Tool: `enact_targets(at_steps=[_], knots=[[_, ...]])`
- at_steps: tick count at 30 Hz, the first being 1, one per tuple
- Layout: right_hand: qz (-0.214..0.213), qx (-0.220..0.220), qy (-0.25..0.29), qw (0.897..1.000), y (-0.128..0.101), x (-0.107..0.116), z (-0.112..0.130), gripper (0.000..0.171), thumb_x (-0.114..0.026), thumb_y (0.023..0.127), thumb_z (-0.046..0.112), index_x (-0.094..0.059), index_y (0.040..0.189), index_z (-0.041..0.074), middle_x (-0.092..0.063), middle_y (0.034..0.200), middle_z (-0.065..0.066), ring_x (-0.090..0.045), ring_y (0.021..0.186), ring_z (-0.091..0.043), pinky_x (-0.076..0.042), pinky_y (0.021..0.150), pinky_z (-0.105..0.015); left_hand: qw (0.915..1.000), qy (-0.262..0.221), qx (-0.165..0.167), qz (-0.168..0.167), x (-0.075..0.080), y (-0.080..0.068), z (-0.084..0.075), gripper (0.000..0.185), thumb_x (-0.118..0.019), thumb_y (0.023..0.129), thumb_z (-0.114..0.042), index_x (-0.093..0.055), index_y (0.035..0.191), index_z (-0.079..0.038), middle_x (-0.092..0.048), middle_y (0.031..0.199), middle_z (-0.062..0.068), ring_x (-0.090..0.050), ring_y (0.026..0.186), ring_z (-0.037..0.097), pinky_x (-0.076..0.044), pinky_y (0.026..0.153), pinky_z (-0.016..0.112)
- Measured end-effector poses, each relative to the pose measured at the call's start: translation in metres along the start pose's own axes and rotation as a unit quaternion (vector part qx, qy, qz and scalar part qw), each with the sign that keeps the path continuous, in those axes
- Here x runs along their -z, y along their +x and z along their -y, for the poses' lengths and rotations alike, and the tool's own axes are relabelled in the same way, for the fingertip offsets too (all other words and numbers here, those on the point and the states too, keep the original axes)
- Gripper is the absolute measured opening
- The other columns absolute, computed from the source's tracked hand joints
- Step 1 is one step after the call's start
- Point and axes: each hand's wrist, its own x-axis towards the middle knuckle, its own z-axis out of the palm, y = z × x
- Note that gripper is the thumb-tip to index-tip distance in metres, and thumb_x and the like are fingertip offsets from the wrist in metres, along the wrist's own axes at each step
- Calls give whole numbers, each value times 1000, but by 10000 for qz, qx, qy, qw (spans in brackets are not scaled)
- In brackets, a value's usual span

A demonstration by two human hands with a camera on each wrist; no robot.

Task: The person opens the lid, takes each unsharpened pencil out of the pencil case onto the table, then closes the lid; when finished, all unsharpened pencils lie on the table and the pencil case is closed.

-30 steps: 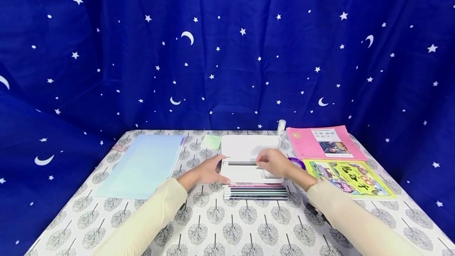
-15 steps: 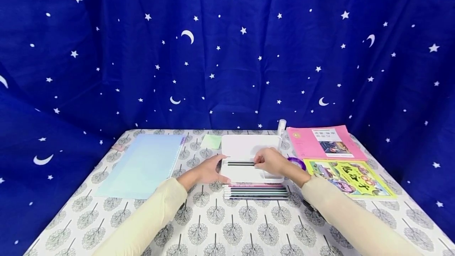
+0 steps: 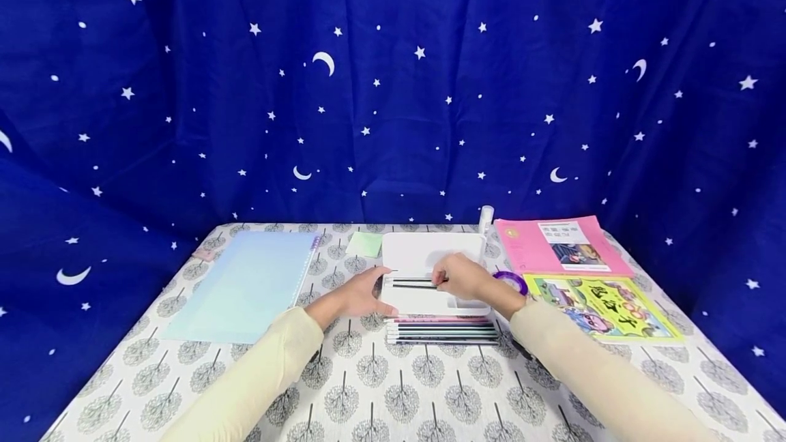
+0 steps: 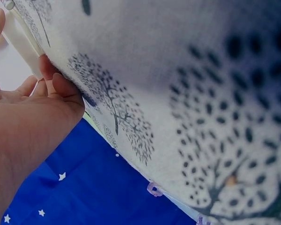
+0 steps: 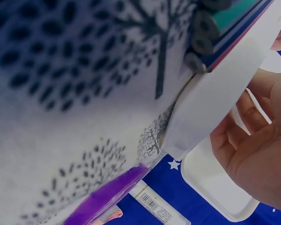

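A white pencil case (image 3: 424, 302) lies on the table with its lid (image 3: 411, 251) folded back. My left hand (image 3: 362, 293) holds the case's left end, thumb at the near corner and fingers at the far one; bent fingertips meet the case wall (image 4: 25, 42) in the left wrist view. Over the tray, my right hand (image 3: 463, 277) pinches a dark pencil (image 3: 411, 286), its right end hidden by the fingers. Behind it, more dark pencil shows along the tray's far side. Several pencils (image 3: 442, 333) lie in a row just in front of the case.
A purple tape roll (image 3: 511, 283) sits right of the case, by a pink book (image 3: 522, 251) and a yellow book (image 3: 638, 305). A white tube (image 3: 486, 218) stands behind. Green sticky notes (image 3: 365, 245) and a pale blue spiral notebook (image 3: 245, 285) lie left.
My right hand has shifted slightly left, and the pinched pencil now lies apart from the pencil behind it, angled nearer the front. The left hand stays on the case.
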Motion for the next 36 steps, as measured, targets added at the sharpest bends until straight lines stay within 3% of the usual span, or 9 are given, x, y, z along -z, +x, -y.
enact_targets(at_steps=[5,16,26,36], knots=[[131,-39,-68,9999,-2,0,3,13,-70,83,-6,-71,85,6,-72,86,-6,-67,84,-18,-58,81,-33,10000,-43,22,-5,-1,1,1,97,-84,75,-41,-33,153,-16,-47,147,13,-46,132,33,-36,112,55],[-338,149,117,9992,-9,2,7,19,-59,84,-12,-71,94,-2,-71,92,-10,-67,91,-27,-57,86,-41,10000,7,30,-14,-1,0,-1,97,-83,76,-41,-31,155,-17,-41,153,14,-40,138,35,-31,114,57],[-868,505,146,9948,-19,5,12,14,-66,82,-4,-73,91,4,-66,88,-2,-62,82,-17,-56,74,-31,10000,27,36,-12,1,-1,-1,98,-83,76,-41,-31,155,-16,-38,155,14,-37,139,36,-30,115,57],[-976,304,126,9947,-29,4,15,10,-72,83,2,-74,89,10,-68,87,4,-59,75,-7,-55,71,-26,10000,63,51,-3,0,-2,-2,97,-82,77,-42,-30,155,-16,-36,156,15,-36,140,37,-29,115,57]])
